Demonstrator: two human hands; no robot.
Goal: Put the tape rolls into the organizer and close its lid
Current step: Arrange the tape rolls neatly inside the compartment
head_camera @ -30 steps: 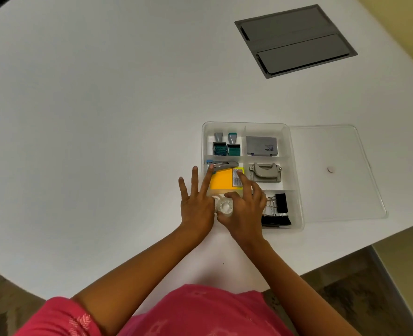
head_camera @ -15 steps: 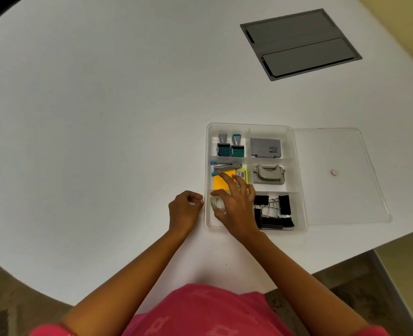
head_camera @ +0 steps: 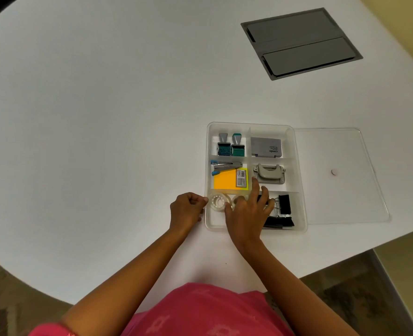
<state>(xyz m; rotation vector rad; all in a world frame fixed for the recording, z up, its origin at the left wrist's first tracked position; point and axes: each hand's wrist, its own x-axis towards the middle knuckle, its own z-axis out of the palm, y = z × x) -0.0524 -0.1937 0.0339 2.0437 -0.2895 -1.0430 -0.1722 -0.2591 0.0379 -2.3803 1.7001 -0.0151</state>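
The clear organizer lies on the white table with its lid off. Its flat clear lid lies on the table against its right side. One clear tape roll lies flat in the near-left compartment. Right of it, a second tape roll shows partly under my right hand, whose thumb and spread fingers are on it. My left hand is a closed fist on the table, touching the organizer's left wall, with nothing seen in it.
Other compartments hold two stamps, a grey box, a stapler, orange sticky notes, a hole punch and black binder clips. A grey cable hatch is set into the table far right. The table edge runs close in front.
My left hand drew back from the organizer and curled into a fist beside it. One tape roll now lies free in the near-left compartment, and my right hand shifted right with the second roll.
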